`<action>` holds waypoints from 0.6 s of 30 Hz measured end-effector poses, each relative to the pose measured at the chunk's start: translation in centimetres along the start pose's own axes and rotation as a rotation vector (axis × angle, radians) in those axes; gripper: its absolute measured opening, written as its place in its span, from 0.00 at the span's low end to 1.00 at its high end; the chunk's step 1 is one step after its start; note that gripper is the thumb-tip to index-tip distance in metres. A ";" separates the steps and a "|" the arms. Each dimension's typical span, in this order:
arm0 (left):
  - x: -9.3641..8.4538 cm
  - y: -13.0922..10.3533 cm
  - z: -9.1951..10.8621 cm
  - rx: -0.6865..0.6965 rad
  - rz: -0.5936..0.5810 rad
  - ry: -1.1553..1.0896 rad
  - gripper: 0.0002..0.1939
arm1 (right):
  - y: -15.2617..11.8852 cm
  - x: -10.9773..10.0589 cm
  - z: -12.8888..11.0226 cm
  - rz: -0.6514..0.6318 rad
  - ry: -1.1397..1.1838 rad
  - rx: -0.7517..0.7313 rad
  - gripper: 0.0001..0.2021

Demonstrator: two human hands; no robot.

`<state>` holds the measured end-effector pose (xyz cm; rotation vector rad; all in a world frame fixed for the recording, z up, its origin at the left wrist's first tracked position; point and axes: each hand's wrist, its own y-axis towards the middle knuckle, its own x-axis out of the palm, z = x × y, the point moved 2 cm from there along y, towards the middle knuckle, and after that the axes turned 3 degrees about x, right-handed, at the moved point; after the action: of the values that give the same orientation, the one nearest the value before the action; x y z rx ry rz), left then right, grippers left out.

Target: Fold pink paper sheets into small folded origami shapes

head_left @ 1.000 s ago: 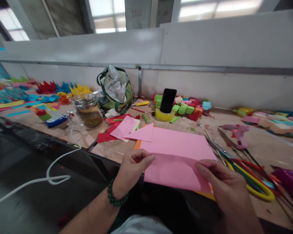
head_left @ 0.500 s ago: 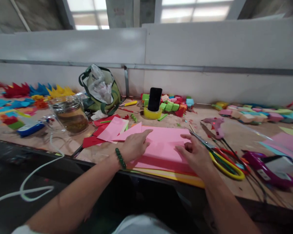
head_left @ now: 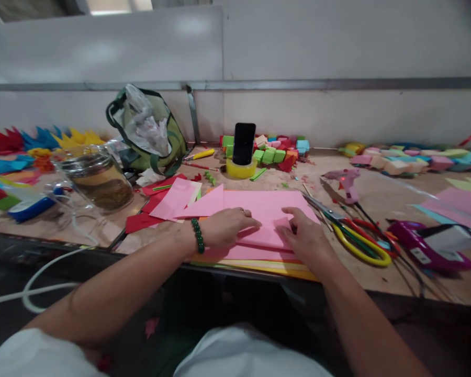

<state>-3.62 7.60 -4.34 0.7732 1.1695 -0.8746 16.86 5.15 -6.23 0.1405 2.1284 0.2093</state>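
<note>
Beyond the table point(head_left: 388, 199) rose a wall point(head_left: 317, 47). Near centre, the pink sheet point(head_left: 265, 213), edge earlier lifted, lay under the spread left hand point(head_left: 230, 228) and right hand point(head_left: 308, 235), its fold seemingly flattening.

the left hand point(head_left: 233, 226) covers part of the pink sheet point(head_left: 270, 201), some of its fingertips out of sight; the right hand point(head_left: 306, 234) hides the sheet's lower right part. the phone point(head_left: 244, 144) masks some paper blocks point(head_left: 275, 155) behind it. what fills the jar point(head_left: 102, 186) is blurred — too murky to name. marks on the purple tool point(head_left: 432, 246) are too small to read. a red paper crown point(head_left: 3, 141) and white cable point(head_left: 49, 292) run out of view at the left.
</note>
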 end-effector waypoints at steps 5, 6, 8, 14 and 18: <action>-0.8 -0.3 0.5 0.011 -0.075 -0.015 0.28 | -0.1 -0.2 -0.2 0.027 -0.145 -0.109 0.21; -1.0 -0.3 0.6 0.011 -0.090 -0.023 0.29 | -0.1 -0.4 -0.5 0.039 -0.162 -0.194 0.18; -1.5 -0.3 0.6 0.007 -0.129 -0.053 0.31 | -0.1 -0.7 -1.1 -0.005 -0.148 -0.391 0.13; -2.4 0.0 0.9 0.008 -0.241 -0.091 0.34 | -0.5 -1.7 -3.2 -0.352 -0.026 -0.725 0.22; -2.5 0.1 0.9 -0.012 -0.266 -0.075 0.32 | -0.5 -1.3 -3.7 -0.430 -0.070 -0.793 0.21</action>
<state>-3.54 7.27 -1.69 0.5769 1.2268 -1.1062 14.46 4.12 -3.31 -0.7499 1.8066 0.7493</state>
